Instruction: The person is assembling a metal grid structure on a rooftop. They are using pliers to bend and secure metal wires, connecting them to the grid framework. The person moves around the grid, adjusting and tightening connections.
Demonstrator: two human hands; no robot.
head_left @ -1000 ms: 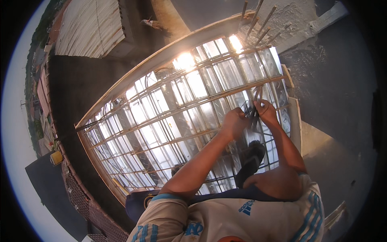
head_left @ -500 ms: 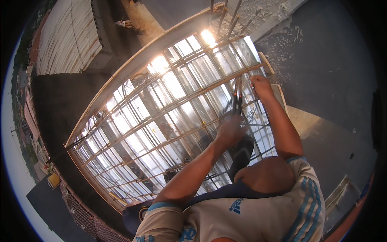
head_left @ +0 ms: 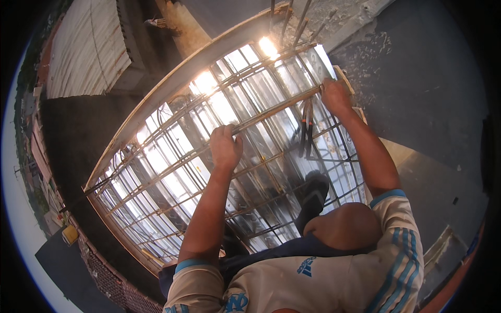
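Note:
My left hand (head_left: 226, 148) is closed around a long reinforcing bar (head_left: 282, 108) that crosses the steel grid. Further right, my right hand (head_left: 335, 97) is closed on the same bar near its right end. Just below the bar, beside my right hand, a pair of pincers (head_left: 306, 128) with black and orange handles hangs jaws up at the bars. Neither hand touches it. Under the grid lies shiny corrugated metal decking (head_left: 185, 143), in strong glare.
A curved wooden form edge (head_left: 151, 104) borders the grid, with a drop beyond it. Upright bars (head_left: 300, 28) stick up at the far end. My shoe (head_left: 314, 193) rests on the grid. A corrugated roof (head_left: 86, 47) lies left; a dark slab (head_left: 428, 88) spreads right.
My left hand has left the pincers and moved left and away to the bar. The right hand has shifted slightly up onto the bar. The pincers stay at the grid.

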